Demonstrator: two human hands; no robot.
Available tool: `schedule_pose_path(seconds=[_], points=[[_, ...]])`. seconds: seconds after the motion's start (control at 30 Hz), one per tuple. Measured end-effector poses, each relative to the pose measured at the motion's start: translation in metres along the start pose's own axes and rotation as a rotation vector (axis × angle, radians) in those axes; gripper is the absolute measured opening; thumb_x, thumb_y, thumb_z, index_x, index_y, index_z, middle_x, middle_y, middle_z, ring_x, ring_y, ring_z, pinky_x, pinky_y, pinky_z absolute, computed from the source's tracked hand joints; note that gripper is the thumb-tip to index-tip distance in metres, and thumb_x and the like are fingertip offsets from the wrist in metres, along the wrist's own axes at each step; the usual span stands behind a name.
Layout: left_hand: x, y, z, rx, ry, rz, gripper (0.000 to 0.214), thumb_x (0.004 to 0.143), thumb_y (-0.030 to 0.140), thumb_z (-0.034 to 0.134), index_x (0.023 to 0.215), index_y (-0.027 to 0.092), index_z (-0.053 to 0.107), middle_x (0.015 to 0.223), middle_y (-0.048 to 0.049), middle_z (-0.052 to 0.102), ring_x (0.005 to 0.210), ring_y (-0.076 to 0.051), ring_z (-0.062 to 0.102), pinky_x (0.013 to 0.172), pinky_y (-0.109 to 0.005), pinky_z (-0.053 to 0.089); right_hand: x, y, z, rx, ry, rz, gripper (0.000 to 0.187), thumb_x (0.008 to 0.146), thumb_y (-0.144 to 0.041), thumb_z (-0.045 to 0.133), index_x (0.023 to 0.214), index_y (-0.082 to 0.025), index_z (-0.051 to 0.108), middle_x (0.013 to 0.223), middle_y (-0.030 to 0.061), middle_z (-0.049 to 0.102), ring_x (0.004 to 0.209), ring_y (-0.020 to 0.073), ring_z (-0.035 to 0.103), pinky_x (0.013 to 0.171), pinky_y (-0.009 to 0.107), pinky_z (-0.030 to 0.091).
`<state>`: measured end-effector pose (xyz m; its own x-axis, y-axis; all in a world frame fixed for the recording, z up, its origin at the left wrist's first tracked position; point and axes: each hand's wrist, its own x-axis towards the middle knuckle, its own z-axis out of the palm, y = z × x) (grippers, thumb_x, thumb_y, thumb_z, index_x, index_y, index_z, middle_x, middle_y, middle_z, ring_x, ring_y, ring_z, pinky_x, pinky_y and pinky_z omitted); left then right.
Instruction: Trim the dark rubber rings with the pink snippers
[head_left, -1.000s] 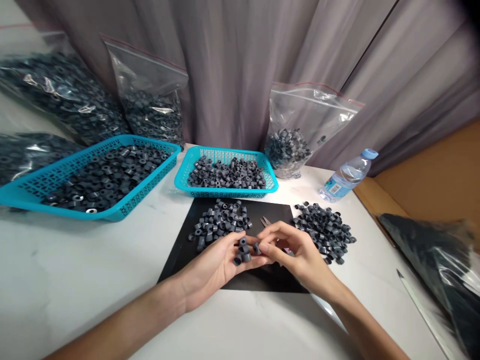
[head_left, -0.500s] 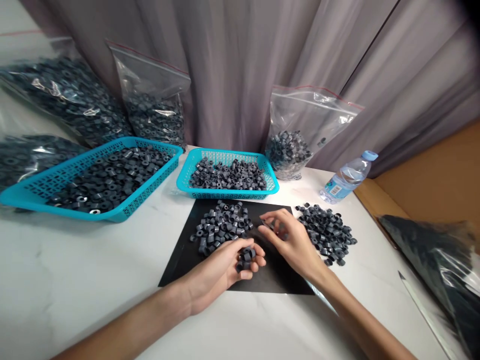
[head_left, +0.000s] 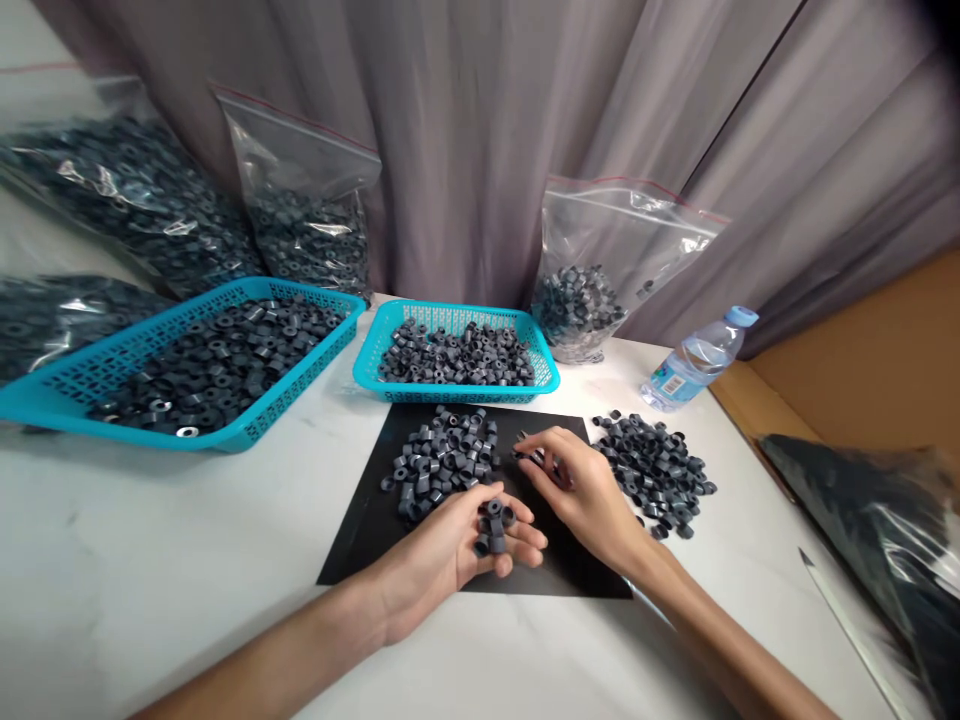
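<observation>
Apart from the left palm now, the right hand (head_left: 585, 490) has moved away over the black mat (head_left: 367, 530); a second ago its fingers were at the rings held there. Half a second ago the left hand (head_left: 457, 535) was curled closer; now its fingers are spread. Several dark grey rings (head_left: 495, 532) sit in that upturned palm, above the mat, cradled rather than gripped. On the right hand, the thumb and fingers are bent with a small gap between them, beside a pointed metal tool (head_left: 523, 437). It is mostly hidden from where I stand, so I can't tell whether they have hold of it.

Just beyond the left hand, a heap of rings (head_left: 442, 455) covers part of the mat. Another pile of rings (head_left: 656, 475) lies to the right, on the white table (head_left: 187, 560).

Behind the mat, the smaller blue basket (head_left: 457, 390) holds a layer of similar rings; the larger blue basket (head_left: 277, 400), to its left, holds more. Clear bags (head_left: 307, 230) of dark pieces stand behind that one. Right of the smaller basket, another clear bag (head_left: 585, 300) is only partly filled, beside a water bottle (head_left: 694, 365).
</observation>
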<state>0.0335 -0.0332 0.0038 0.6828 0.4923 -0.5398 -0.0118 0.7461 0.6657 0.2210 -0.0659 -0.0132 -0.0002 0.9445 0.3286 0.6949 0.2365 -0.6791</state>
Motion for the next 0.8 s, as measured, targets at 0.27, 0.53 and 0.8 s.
schedule_pose_path(seconds=[0.27,0.53,0.8], points=[[0.004,-0.002,0.000,-0.035,0.015,0.057,0.025,0.094,0.028,0.051,0.091,0.011,0.069,0.091,-0.0098,0.072,0.083,-0.018,0.067,0.071,-0.026,0.047,-0.018,-0.024,-0.020,0.343,-0.183,0.123,0.017,0.096,-0.036,0.056,0.100,-0.024,0.067,0.094,0.0017,0.067,0.080,0.0159,0.058,0.075,0.029,0.047],[0.002,-0.003,-0.003,-0.055,0.126,0.108,0.013,0.085,0.026,0.070,0.092,0.015,0.073,0.097,-0.0067,0.071,0.091,-0.017,0.065,0.076,-0.027,0.046,-0.020,-0.020,-0.023,0.354,-0.303,0.116,0.023,0.101,-0.036,0.048,0.108,-0.026,0.067,0.094,0.0035,0.068,0.090,0.0184,0.060,0.078,0.031,0.046],[0.001,0.003,-0.002,-0.011,0.082,0.144,0.018,0.084,0.033,0.072,0.093,0.019,0.077,0.100,-0.0049,0.071,0.094,-0.016,0.063,0.082,-0.027,0.045,-0.021,-0.020,-0.025,0.375,-0.205,0.195,0.024,0.097,-0.039,0.056,0.117,-0.027,0.061,0.095,0.0005,0.065,0.081,0.0149,0.056,0.074,0.029,0.047]])
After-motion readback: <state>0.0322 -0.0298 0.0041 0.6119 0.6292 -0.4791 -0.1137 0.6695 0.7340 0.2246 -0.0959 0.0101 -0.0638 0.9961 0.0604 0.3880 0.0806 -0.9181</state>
